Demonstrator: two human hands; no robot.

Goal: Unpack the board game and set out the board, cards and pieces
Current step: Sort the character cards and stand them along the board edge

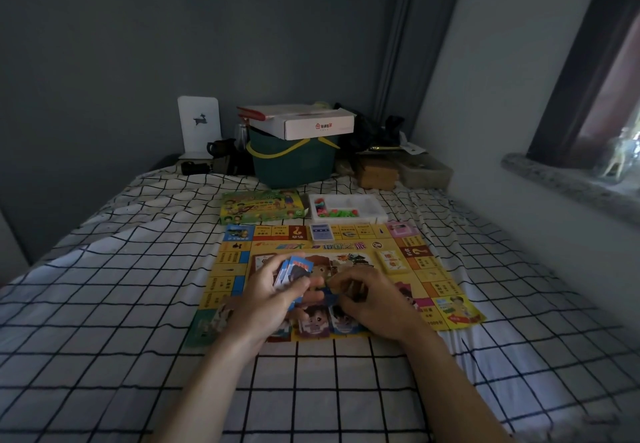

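Board (433, 271) flat on bed (121, 304), two card decks on it, pieces unsorted in tray (379, 216) near far edge; left hand (266, 299) gripping cards (294, 274), right hand (372, 299) pinching one.

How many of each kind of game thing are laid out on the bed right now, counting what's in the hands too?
Game board: 1
Game box: 1
White tray of coloured pieces: 1
Card stacks lying on the board: 2, blue and yellow
Card bundle held in the left hand: 1, blue cards
Total: 6
The right hand pinches something small; I cannot tell what.
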